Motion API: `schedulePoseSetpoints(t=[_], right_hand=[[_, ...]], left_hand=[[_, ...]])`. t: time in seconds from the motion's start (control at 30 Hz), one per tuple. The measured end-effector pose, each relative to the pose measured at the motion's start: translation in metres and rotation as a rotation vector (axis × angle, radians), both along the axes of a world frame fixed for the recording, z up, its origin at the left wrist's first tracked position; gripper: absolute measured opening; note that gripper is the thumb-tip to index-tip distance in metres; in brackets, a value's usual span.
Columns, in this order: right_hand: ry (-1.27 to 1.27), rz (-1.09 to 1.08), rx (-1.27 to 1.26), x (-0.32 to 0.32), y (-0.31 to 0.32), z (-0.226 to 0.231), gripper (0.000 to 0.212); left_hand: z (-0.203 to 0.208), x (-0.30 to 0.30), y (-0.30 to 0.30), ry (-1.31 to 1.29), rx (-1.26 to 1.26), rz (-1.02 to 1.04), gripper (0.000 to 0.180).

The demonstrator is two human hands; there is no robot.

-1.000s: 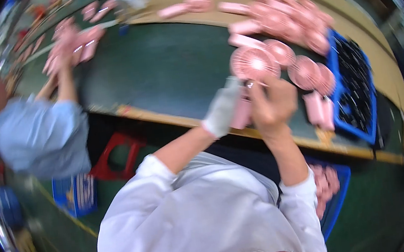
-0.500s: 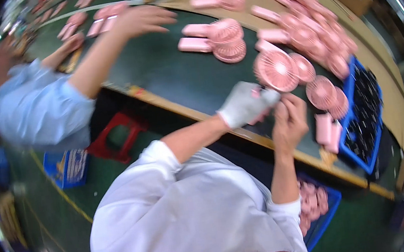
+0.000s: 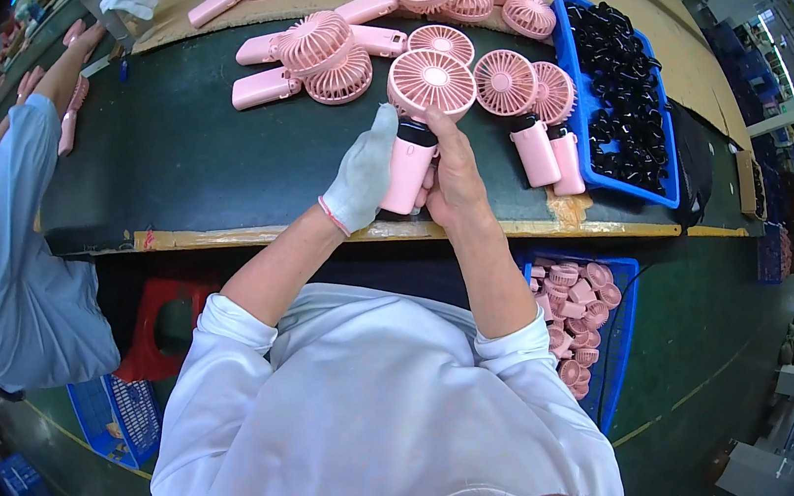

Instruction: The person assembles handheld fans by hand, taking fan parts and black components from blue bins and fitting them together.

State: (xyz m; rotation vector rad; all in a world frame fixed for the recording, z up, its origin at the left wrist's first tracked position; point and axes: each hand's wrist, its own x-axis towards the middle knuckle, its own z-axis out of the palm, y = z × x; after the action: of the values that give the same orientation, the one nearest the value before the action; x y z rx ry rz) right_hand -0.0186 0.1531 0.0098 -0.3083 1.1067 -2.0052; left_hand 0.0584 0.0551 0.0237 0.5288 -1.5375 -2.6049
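Pink handheld fan (image 3: 410,169) held over front edge of green tabletop (image 3: 176,146), head pointed away from body. Handle clasped along left side by gloved left hand (image 3: 363,171), thumb raised near black collar (image 3: 417,133). Right side pinched by bare right hand (image 3: 456,169), thumb laid alongside collar, fingers curled beside handle. Stacked fans (image 3: 315,44) placed at left. Two fans (image 3: 505,83) laid at right, beside blue tray (image 3: 636,194) filled with black parts (image 3: 617,87).
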Motion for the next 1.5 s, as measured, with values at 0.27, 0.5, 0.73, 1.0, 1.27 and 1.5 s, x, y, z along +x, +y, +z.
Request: schedulePoseSetpoints(t=[0.27,0.5,0.73,1.0,1.27,1.5], right_hand=[[0.792,-0.364,0.216,-0.02,0.029,0.022,0.031],[1.36,-0.493,0.66,-0.053,0.063,0.044,0.038],[1.672,-0.715,1.095,-0.056,0.068,0.02,0.044],[1.487,-0.583,1.188,-0.052,0.076,0.026,0.062],[1.426,-0.565,1.087,-0.053,0.088,0.002,0.075],[1.505,-0.615,1.214,-0.029,0.096,0.015,0.051]], left_hand=[[-0.005,-0.026,0.018,0.179,-0.701,0.093,0.057],[-0.024,-0.083,-0.057,0.286,-1.67,0.43,0.051],[-0.027,-0.143,-0.061,0.032,-2.07,0.091,0.05],[-0.022,-0.129,-0.076,0.377,-2.085,0.092,0.038],[-0.036,-0.138,-0.092,0.395,-1.928,0.11,0.047],[-0.036,-0.134,-0.077,0.377,-1.845,0.059,0.049]])
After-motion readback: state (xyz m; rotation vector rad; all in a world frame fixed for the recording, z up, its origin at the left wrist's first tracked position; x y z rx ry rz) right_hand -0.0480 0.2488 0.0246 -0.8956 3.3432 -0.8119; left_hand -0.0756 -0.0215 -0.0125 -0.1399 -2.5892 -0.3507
